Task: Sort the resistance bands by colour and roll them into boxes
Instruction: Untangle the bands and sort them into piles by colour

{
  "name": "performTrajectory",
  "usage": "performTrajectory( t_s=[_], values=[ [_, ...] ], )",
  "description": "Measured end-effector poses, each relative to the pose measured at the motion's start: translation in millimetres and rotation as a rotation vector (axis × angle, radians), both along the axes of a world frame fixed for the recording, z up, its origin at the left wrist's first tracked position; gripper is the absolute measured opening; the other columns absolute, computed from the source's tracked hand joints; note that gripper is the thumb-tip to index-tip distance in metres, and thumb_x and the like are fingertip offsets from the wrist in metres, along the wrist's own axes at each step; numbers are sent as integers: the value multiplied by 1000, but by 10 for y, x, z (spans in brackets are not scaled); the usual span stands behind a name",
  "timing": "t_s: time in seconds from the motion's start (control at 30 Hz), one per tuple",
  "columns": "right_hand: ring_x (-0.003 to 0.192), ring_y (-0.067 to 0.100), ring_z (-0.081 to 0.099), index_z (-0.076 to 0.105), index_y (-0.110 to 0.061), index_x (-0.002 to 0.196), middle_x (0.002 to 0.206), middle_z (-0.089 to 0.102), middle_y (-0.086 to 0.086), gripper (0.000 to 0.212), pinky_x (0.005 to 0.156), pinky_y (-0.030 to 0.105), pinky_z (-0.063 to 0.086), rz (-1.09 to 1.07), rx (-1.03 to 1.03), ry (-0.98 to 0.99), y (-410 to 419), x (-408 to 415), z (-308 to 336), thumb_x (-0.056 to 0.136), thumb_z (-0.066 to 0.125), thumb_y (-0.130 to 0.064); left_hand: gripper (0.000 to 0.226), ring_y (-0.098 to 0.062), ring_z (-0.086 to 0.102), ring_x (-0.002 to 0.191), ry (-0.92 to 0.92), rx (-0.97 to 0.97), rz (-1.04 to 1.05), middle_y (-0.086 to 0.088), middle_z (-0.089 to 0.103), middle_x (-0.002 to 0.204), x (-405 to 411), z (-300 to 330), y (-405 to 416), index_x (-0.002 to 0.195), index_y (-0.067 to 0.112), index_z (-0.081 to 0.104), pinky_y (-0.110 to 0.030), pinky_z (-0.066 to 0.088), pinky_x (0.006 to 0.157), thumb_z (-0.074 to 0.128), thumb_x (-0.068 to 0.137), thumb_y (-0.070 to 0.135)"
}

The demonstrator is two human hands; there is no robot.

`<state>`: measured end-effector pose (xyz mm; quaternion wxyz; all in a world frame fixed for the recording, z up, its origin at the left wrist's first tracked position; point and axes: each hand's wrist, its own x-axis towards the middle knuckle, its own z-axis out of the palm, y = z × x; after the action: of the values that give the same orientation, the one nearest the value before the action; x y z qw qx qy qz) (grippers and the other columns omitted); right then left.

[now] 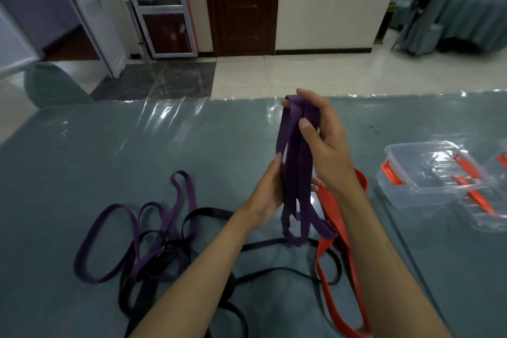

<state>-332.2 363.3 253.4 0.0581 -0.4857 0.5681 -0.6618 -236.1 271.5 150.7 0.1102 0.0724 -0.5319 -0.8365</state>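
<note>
A folded purple resistance band hangs in several doubled strands above the desk, pinched at its top between the thumb and curled fingers of the right hand, while the left hand curls round the strands lower down, near their middle. The looped ends dangle free below the left hand, just above the bands lying on the desk. The main risk seems to be the bundle springing apart: the rubber is stretchy and slick, and if either grip loosens before the strands are rolled tight, the folds would likely slide out of line and the roll would have to be started again. The dangling loops could also snag on the black bands or the red band beneath them, dragging a wrong colour along with the purple one. A second purple band lies to the left, tangled with the black ones, so pulling it free later may knot the pile further. The clear plastic boxes with orange clips sit well apart to the right, at the desk's far side from the pile; a loosely wound roll carried across could uncoil on the way, or prove too bulky to sit flat inside. The glossy covering on the desk may let dropped bands slide.
</note>
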Motion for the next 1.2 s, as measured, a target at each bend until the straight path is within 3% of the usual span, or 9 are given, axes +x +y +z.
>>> performTrajectory(
  t_s=[0.17, 0.27, 0.4, 0.53, 0.63, 0.73, 0.9, 1.03, 1.2],
  values=[
    [130, 15, 62, 41, -30, 153, 135, 69, -6, 60, 103, 28, 54, -37, 91, -171, -70, -16, -299, 104, 47, 5, 41, -26, 78, 97, -167, -295, -44, -16, 79, 102, 40, -123, 215, 119, 10, 68, -40, 63, 93, 78, 94, 41],
    [115, 8, 70, 28, -36, 160, 121, 73, -3, 68, 90, 22, 57, -71, 307, -299, -18, -202, -555, 105, 56, -7, 9, -23, 72, 77, -250, -309, -97, -12, 72, 79, 85, -149, 172, 109, 11, 68, -39, 62, 83, 70, 101, 14],
    [76, -6, 68, -1, -34, 166, 85, 65, -5, 93, 86, 28, 55, -198, 640, -329, 195, -410, -965, 102, 66, -32, 12, -18, 70, 81, -278, -291, -43, -11, 74, 83, 94, -118, 13, 100, 5, 71, -29, 56, 84, 67, 103, 16],
    [111, 18, 68, 41, -28, 151, 112, 69, -1, 66, 95, 33, 51, -303, 592, -384, 417, -309, -1386, 96, 70, -49, 28, -12, 77, 87, -308, -82, 180, -8, 82, 92, -51, -84, -132, 95, -1, 78, -18, 58, 78, 64, 105, 21],
    [126, 12, 65, 60, -32, 134, 128, 72, -9, 49, 98, 27, 54, 56, 664, -453, 462, -68, -1562, 94, 69, -58, 30, -18, 74, 111, -317, 181, 206, -7, 82, 109, -172, -81, -223, 100, 5, 77, -30, 57, 92, 57, 109, 25],
    [128, -2, 60, 60, -33, 131, 131, 68, -20, 49, 103, 21, 50, 105, 696, -356, 389, 80, -1678, 88, 82, -41, 25, -16, 66, 125, -336, 183, 202, -3, 80, 120, -262, -141, -266, 110, 9, 75, -34, 48, 108, 58, 109, 27],
    [93, 10, 72, 68, -26, 113, 98, 76, -8, 36, 86, 39, 60, -176, 629, -284, 92, 263, -1791, 82, 87, -27, 33, -13, 73, 99, -423, 142, 314, -1, 80, 103, -396, -257, -264, 115, 10, 79, -21, 56, 75, 80, 92, 33],
    [80, 24, 70, 70, -18, 103, 86, 73, 2, 21, 78, 54, 58, -223, 573, -362, 35, 209, -1886, 86, 82, -16, 35, -19, 70, 107, -489, 87, 333, 0, 79, 100, -402, -408, -397, 116, 10, 77, -32, 52, 92, 79, 92, 35],
    [109, 13, 68, 61, -18, 132, 118, 71, -3, 34, 97, 38, 56, -316, 506, -380, -26, -160, -1937, 99, 69, -13, 71, -8, 69, 119, -637, -89, 10, 14, 74, 128, -107, -592, -676, 128, 31, 72, -32, 53, 101, 64, 81, 83]
  ],
)
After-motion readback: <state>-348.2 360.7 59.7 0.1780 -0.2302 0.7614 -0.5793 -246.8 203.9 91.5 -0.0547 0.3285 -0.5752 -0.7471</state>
